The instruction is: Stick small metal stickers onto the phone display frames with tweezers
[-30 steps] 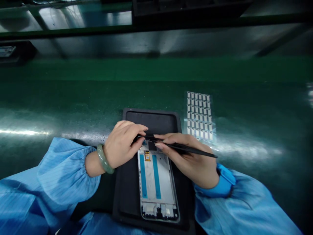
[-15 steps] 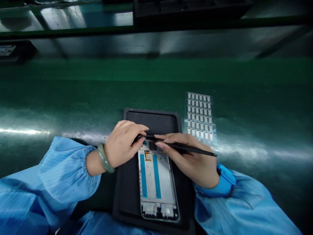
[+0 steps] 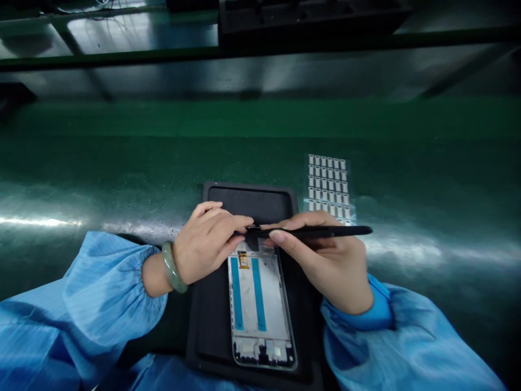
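Note:
A black pair of tweezers [image 3: 325, 232] lies nearly level in my right hand [image 3: 325, 266], and its tips meet the top end of a phone frame [image 3: 260, 304]. My left hand [image 3: 205, 241] grips that same end with its fingertips, close to the tweezer tips. The hands hide the frame's top edge. The silver-edged frame lies face up with two blue strips [image 3: 236, 293] and a small gold flex part [image 3: 243, 260]. A jade bangle [image 3: 171, 266] circles my left wrist.
The frame rests on a black rimmed tray [image 3: 252, 198]. A clear sheet of small white labels [image 3: 328, 184] lies beyond my right hand on the green bench [image 3: 122, 179]. Blue sleeves [image 3: 81, 304] fill the lower corners, and a dark shelf [image 3: 313, 16] runs along the back.
The tweezers have swung from slanting down to the right to nearly level. My right hand has rolled with them, and the view has shifted slightly.

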Demonstrator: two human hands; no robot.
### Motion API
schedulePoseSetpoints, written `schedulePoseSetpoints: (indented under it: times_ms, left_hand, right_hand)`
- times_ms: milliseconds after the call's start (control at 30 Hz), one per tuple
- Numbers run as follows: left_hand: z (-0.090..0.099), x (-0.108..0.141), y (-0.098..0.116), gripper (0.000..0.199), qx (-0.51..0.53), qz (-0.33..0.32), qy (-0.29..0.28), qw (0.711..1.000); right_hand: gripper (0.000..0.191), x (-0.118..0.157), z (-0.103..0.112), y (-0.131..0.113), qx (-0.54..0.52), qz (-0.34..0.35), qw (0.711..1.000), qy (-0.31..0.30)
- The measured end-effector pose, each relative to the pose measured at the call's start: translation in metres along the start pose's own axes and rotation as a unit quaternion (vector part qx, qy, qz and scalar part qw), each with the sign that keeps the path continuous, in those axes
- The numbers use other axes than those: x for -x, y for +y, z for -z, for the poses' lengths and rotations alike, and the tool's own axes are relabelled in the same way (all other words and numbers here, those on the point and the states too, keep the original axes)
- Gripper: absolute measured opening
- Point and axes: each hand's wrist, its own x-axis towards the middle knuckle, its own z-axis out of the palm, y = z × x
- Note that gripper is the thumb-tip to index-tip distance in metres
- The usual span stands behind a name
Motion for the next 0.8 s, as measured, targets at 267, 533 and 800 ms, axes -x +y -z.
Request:
schedulePoseSetpoints:
  times_ms: [267,533,800]
  left_hand:
    - [-0.0020,0.0004,-0.0016,0.019,0.020,0.027,0.021,0.999]
    - [-0.0025,0.0015,-0.0025,0.022,0.027,0.026,0.019,0.999]
    - [-0.0035,0.0014,-0.0017,0.030,0.005,0.052,0.017,0.998]
  right_hand:
    - [0.016,0.0042,-0.0022,0.0005,-0.021,0.051,0.998,0.005]
    - [0.022,0.0061,-0.0017,0.0022,-0.004,0.098,0.995,-0.027]
    - [0.025,0.0058,0.0000,0.0034,0.046,0.123,0.991,-0.032]
